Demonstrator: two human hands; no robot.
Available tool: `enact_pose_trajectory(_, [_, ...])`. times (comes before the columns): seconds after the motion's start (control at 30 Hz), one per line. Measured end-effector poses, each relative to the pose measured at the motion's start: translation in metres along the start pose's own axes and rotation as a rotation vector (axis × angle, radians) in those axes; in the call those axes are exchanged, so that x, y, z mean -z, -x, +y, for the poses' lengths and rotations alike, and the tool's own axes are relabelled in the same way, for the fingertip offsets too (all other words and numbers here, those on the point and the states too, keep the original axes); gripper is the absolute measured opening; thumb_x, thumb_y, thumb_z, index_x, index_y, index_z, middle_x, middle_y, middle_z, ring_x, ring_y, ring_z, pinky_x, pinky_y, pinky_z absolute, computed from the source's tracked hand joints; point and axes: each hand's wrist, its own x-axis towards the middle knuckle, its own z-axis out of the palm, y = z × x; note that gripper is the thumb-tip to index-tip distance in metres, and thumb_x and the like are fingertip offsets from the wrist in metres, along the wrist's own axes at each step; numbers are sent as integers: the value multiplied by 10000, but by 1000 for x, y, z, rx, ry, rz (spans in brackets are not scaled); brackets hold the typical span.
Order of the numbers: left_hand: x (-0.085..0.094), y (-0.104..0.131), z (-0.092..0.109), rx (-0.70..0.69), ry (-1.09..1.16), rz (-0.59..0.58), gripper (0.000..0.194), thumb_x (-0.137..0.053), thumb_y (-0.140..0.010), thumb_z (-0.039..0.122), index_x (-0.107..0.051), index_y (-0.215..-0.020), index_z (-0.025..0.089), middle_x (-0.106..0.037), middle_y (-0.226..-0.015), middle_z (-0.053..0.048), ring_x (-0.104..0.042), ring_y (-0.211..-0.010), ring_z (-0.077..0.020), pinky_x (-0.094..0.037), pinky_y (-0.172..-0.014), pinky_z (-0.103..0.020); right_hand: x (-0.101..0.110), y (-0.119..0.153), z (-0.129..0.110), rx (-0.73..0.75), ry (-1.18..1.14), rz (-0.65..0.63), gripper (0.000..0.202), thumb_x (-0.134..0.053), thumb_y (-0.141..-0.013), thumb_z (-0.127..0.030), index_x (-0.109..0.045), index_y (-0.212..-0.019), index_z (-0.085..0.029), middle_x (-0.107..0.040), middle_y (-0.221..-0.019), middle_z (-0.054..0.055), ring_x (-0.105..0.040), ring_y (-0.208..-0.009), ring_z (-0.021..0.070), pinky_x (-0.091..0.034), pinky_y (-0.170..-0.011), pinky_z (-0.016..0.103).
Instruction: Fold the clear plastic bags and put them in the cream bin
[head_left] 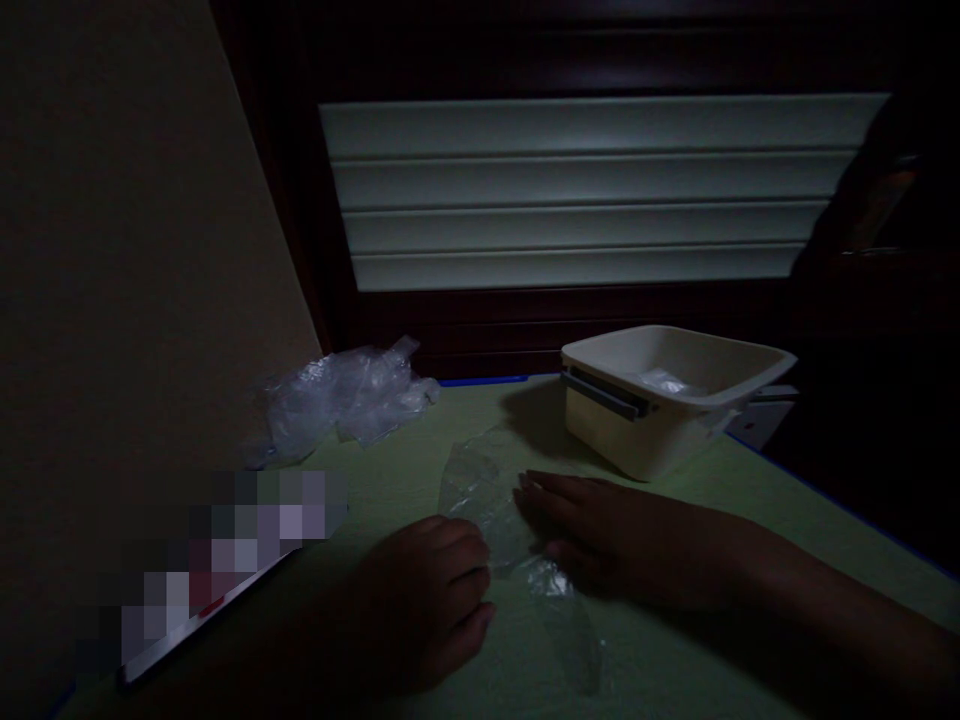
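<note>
Clock: centred on the flattened clear plastic (484,500), 12 pointing away from the person.
Clear plastic: lies thin and creased on the green surface (401,470), between the two hands; a narrower strip (574,630) runs out at 5 o'clock. One piece or two, cannot tell; the join is under the right hand.
Left hand (435,600): at 7 o'clock, fingers curled, knuckles at the plastic's near edge. Whether anything is pinched, cannot tell.
Right hand (600,525): at 3 o'clock, palm down, fingers extended and together, fingertips over the plastic. No grip seen.
Bag heap (349,395): crumpled clear plastic at 10 o'clock, by the wall.
Tub (619,430): cream, grey handle (604,395) towards us, at 2 o'clock; some crinkled plastic (664,382) inside.
Blurred-out item (247,575): pale-edged, at 8 o'clock, beyond the left hand; identity unclear.
Louvred panel (570,195): at 12 o'clock, behind everything.
Risk, film: so light that a quick palm sweep could drag or ruck it; dry skin or static would make it cling.
Risk, tear: pulling one side while the other palm presses could split it.
Risk, light: room very dim; an edge or fold is easily missed.
</note>
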Motion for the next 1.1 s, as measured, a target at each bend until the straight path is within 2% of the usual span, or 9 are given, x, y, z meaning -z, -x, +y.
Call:
enact_pose_trajectory(0.07, [1, -1, 1, -2, -30, 63, 170, -424, -834, 157, -583, -776, 134, -606, -831, -80, -541, -815, -204, -472, -745, -352, 7, 1, 0, 27, -72, 58, 332, -466, -843, -237, -497, -1157, -134, -531, -1141, 138, -543, -973, 220, -441, -818, 341])
enact_pose_trajectory(0.17, [3, -2, 2, -14, -55, 99, 190, -402, -844, 153, -585, -803, 133, -612, -853, -88, -544, -803, -199, -477, -738, -346, 13, 4, -2, 98, -185, 3, 193, -533, -764, -105, -549, -946, -165, -555, -922, 39, -535, -775, 134, -438, -691, 237])
enact_pose_trajectory(0.3, [5, -3, 3, -28, -11, 32, 162, -418, -829, 166, -575, -831, 130, -612, -848, -83, -543, -766, -188, -482, -720, -328, 9, 5, -5, 170, -223, -85, 279, -519, -703, 8, -551, -919, -167, -543, -914, 17, -509, -769, 108, -412, -686, 202])
enact_pose_trajectory(0.43, [4, -2, 2, -11, 19, -50, 137, -437, -829, 156, -572, -832, 136, -607, -810, -62, -545, -755, -183, -481, -703, -321, 2, 1, -8, 156, -183, -53, 228, -550, -718, -37, -544, -911, -158, -534, -921, 25, -501, -775, 118, -413, -698, 224])
enact_pose_trajectory(0.5, [3, -1, 1, -17, 21, -44, 133, -441, -830, 154, -572, -843, 136, -607, -816, -64, -546, -765, -184, -479, -702, -318, 1, -1, -10, 159, -159, -40, 184, -553, -730, -52, -542, -884, -152, -531, -911, 29, -499, -760, 121, -417, -686, 230])
enact_pose_trajectory(0.67, [2, 0, -1, -41, 2, -24, 119, -453, -830, 163, -569, -851, 146, -605, -825, -67, -544, -772, -179, -474, -718, -309, 5, 1, -12, 228, -171, -72, 300, -584, -691, -24, -543, -963, -143, -537, -968, 55, -515, -847, 152, -422, -753, 248])
enact_pose_trajectory(0.77, [2, 0, 0, -38, -3, -24, 123, -452, -831, 172, -571, -853, 149, -605, -825, -66, -544, -767, -180, -472, -725, -313, 5, 0, -11, 248, -211, -92, 263, -606, -724, -64, -561, -971, -145, -540, -983, 65, -519, -883, 159, -420, -777, 249])
enact_pose_trajectory(0.93, [2, 0, 1, -7, -4, -30, 131, -457, -817, 161, -571, -880, 147, -606, -840, -62, -542, -769, -186, -469, -705, -311, -1, -5, -11, 263, -239, -105, 171, -526, -750, -9, -581, -838, -145, -549, -889, 46, -525, -807, 132, -417, -730, 216])
enact_pose_trajectory(1.1, [1, 1, 1, -6, 5, -28, 104, -471, -820, 183, -566, -846, 150, -603, -818, -56, -541, -763, -189, -454, -694, -320, -1, -6, -14, 210, -240, -88, 127, -459, -787, -51, -536, -830, -141, -525, -848, 41, -490, -726, 129, -419, -683, 230])
